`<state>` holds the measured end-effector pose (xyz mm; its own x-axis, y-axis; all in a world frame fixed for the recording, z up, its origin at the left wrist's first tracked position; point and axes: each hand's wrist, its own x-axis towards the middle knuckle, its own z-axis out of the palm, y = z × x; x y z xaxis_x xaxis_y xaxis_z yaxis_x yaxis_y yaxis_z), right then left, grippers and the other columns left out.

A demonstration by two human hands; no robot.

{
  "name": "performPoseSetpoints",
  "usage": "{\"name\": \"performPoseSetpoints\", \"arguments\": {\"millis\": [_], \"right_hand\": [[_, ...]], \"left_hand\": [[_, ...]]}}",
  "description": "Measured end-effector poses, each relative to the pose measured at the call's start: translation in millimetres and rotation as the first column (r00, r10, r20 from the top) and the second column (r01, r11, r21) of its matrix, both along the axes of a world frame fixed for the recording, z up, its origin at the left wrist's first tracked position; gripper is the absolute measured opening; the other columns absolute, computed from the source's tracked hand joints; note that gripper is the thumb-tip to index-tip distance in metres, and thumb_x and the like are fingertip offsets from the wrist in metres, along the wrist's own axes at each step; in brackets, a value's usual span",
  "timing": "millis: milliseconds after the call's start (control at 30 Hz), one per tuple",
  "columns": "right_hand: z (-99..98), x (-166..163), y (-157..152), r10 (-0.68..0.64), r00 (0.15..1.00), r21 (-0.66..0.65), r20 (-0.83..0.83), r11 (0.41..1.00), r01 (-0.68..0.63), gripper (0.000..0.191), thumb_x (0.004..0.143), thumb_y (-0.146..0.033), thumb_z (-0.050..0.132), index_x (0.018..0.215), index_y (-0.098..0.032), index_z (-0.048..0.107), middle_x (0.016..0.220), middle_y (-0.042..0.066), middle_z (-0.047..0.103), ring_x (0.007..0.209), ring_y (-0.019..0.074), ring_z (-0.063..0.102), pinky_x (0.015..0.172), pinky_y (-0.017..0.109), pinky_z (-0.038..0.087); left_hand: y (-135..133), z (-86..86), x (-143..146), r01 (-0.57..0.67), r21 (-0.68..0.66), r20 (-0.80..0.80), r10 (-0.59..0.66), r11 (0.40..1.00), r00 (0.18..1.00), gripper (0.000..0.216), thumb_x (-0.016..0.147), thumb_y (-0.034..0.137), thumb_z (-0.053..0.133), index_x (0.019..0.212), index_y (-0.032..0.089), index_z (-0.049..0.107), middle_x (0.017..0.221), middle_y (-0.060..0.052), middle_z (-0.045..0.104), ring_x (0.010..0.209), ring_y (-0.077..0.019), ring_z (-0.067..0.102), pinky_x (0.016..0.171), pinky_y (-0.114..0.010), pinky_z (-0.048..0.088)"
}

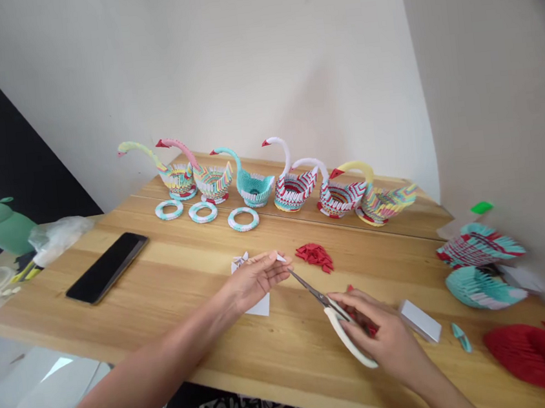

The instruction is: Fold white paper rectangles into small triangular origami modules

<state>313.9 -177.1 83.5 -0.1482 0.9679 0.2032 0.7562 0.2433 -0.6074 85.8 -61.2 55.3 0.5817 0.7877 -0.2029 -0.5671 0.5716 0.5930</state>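
My right hand (pixel 382 334) grips a pair of scissors (pixel 320 299) by their white handles, blades pointing up and left. My left hand (pixel 255 277) pinches a small white paper piece (pixel 281 257) at the blade tips. Under the left hand lies a white paper sheet (pixel 260 306) with a small folded piece (pixel 240 260) beside it. A pile of red folded paper bits (pixel 315 256) lies just beyond the scissors on the wooden table (pixel 174 292).
Several modular paper swans (pixel 270 181) line the far edge, with three paper rings (pixel 203 212) before them. A black phone (pixel 107 267) lies left. At right are a white paper block (pixel 420 320), teal swan parts (pixel 478 267) and red paper pieces (pixel 544 354).
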Motion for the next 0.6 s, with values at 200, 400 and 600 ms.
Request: {"name": "performPoseSetpoints", "arguments": {"millis": [200,400,600], "right_hand": [[2.9,-5.1,7.4,0.022,1.0,-0.035,0.003,0.999,-0.022,0.026,0.086,-0.028,0.054,0.109,-0.023,0.065,0.097,0.006,0.067,0.081,0.0169,0.063,0.075,0.026,0.051],[1.8,-4.6,9.3,0.044,0.999,-0.04,-0.01,0.998,-0.044,0.028,0.087,-0.03,0.054,0.112,-0.023,0.064,0.1,0.007,0.066,0.087,0.0184,0.063,0.078,0.028,0.05],[2.3,-5.0,9.1,0.045,0.999,-0.034,-0.004,0.998,-0.045,0.028,0.086,-0.028,0.054,0.112,-0.023,0.065,0.1,0.007,0.067,0.086,0.0189,0.063,0.076,0.028,0.051]], "left_hand": [[-2.3,0.9,0.9,0.015,-0.029,0.016,-0.015,0.999,1.0,0.014,0.078,0.023,0.071,0.084,0.011,0.068,0.089,-0.01,0.073,0.08,-0.0164,0.068,0.084,-0.031,0.05],[-2.0,2.0,0.4,0.02,-0.032,0.024,-0.02,0.999,1.0,0.014,0.079,0.024,0.07,0.083,0.011,0.067,0.089,-0.009,0.073,0.08,-0.0156,0.067,0.084,-0.03,0.05],[-1.4,2.0,1.1,0.035,-0.022,0.025,-0.034,0.999,0.999,0.014,0.079,0.025,0.07,0.083,0.011,0.069,0.089,-0.009,0.073,0.08,-0.0156,0.068,0.084,-0.03,0.05]]}}
